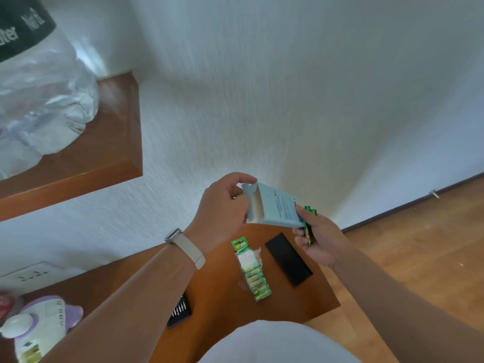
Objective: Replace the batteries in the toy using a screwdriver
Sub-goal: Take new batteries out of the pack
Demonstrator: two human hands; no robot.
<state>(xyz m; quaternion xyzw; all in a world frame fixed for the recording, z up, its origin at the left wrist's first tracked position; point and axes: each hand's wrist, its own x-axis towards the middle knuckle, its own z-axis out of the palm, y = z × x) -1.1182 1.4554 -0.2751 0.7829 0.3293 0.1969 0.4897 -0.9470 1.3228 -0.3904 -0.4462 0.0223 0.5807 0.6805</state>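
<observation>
Left hand (222,205) pinches flap of open blue box (275,208); right hand (319,239) grips box end plus green batteries (309,226). Toy (42,326) lies well left, untouched; bit set (180,310) on table (301,305). Swap likely barely begun.

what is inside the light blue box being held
The light blue box is open at the end by the left hand; only bare pale cardboard shows inside. Its far depth is hidden by its walls. The green batteries are outside it, in the right hand.
</observation>
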